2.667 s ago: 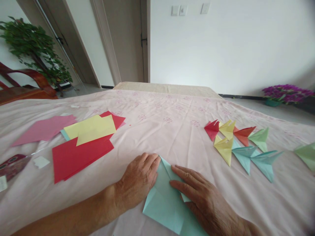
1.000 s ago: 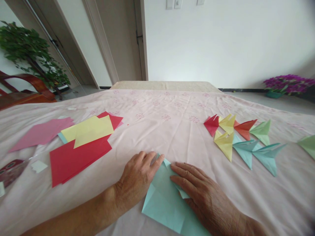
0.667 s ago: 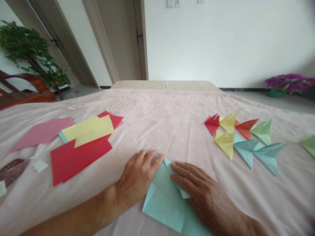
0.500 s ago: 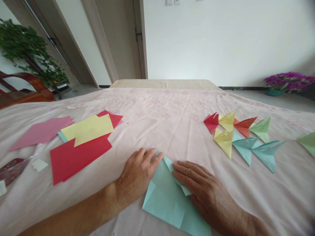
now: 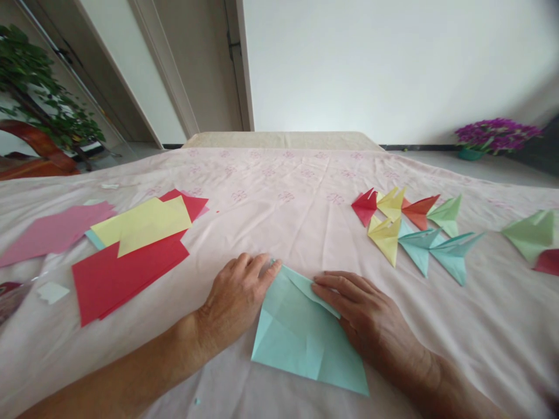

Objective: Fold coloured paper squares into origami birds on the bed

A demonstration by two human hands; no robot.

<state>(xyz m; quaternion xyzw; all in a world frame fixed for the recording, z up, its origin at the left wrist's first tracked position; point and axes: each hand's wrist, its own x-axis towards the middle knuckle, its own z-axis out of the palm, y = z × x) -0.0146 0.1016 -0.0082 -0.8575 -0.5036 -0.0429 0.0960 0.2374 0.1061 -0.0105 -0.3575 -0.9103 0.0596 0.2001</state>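
A light-blue sheet of paper (image 5: 297,331) with crossing creases lies on the pink tablecloth at the near middle. Its right edge is turned over into a narrow flap (image 5: 312,294). My left hand (image 5: 240,291) has its fingers closed on the sheet's top corner, pinning it to the cloth. My right hand (image 5: 371,320) grips the flap along the right edge, fingertips on top of the fold and thumb mostly hidden beneath.
Left on the tablecloth (image 5: 279,227) lie red sheets (image 5: 131,279), a yellow sheet (image 5: 152,224), pink paper (image 5: 56,233) and a white scrap (image 5: 53,292). Several folded paper shapes, among them a blue one (image 5: 456,256) and a green one (image 5: 530,235), stand at the right.
The view has turned slightly right, so the surroundings sit further left. My right hand has shifted a little rightward along the edge, and the flap looks narrower. My left hand stays at the top corner.
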